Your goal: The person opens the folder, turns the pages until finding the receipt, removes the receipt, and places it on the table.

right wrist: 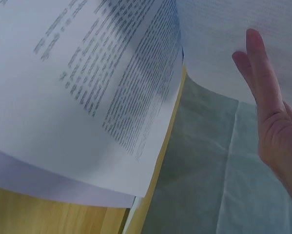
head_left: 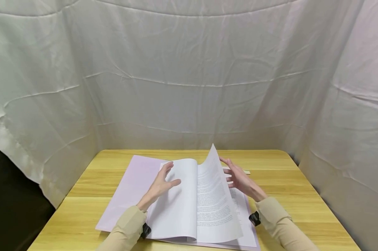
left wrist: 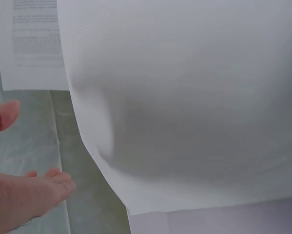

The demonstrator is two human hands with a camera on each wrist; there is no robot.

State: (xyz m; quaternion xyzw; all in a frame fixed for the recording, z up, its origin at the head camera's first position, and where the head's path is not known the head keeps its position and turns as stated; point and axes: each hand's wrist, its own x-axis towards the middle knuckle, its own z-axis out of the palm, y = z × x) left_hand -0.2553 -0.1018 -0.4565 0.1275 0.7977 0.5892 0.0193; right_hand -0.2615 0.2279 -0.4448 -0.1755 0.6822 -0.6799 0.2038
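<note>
A bound document with a pale lilac cover [head_left: 130, 186] lies spread on the table. On its left half the facing page [head_left: 173, 205] is blank white. One printed page [head_left: 214, 198] stands partly lifted at the right, its top corner curling upward. My right hand [head_left: 240, 179] is behind that page's outer edge with fingers extended; in the right wrist view the fingers [right wrist: 263, 73] lie against the raised sheet. Over the blank left page hovers my left hand [head_left: 159, 186], thumb and fingers spread apart, holding nothing. More printed text [right wrist: 121, 73] shows on the page beneath.
The wooden table [head_left: 295, 195] has rounded far corners. Behind and on both sides hangs a pale grey curtain [head_left: 182, 87]. A thin pale strip [head_left: 246, 172] pokes out past the document's right side. Dark fabric [head_left: 13, 195] is at the far left.
</note>
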